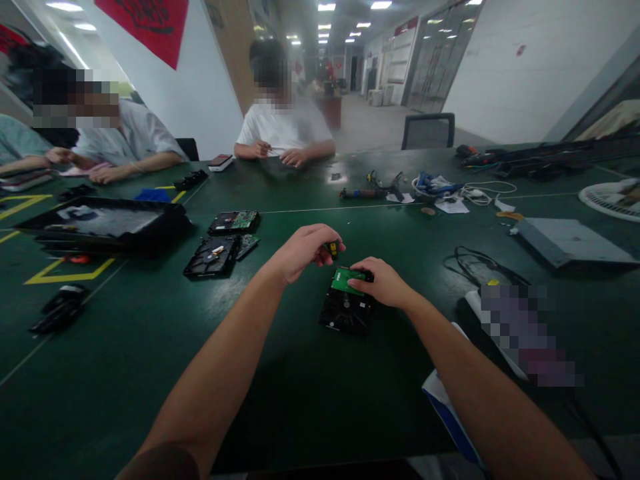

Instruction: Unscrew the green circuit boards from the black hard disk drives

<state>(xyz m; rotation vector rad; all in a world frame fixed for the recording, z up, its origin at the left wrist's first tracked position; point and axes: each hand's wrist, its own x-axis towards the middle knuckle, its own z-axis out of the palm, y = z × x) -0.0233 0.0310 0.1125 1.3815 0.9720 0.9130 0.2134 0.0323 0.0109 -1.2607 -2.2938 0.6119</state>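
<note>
Hard drive [347,310] lies flat on the green table [300,387] with its green circuit board [345,280] up; my right hand [383,283] is curled over its far right corner, gripping it, and my left hand [305,250], just beyond its far left corner, pinches a small yellow-and-black tool [333,249]. I'd judge this goes best with the drive pinned flat and the tool brought straight down onto the board. Room is open near and left of the drive; cables [480,263] crowd its right, and dismantled drive parts [213,257] sit well left.

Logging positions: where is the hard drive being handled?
Head view, near the centre of the green table: the hard drive lies with its far end under the right hand, the left hand just beyond it.
</note>
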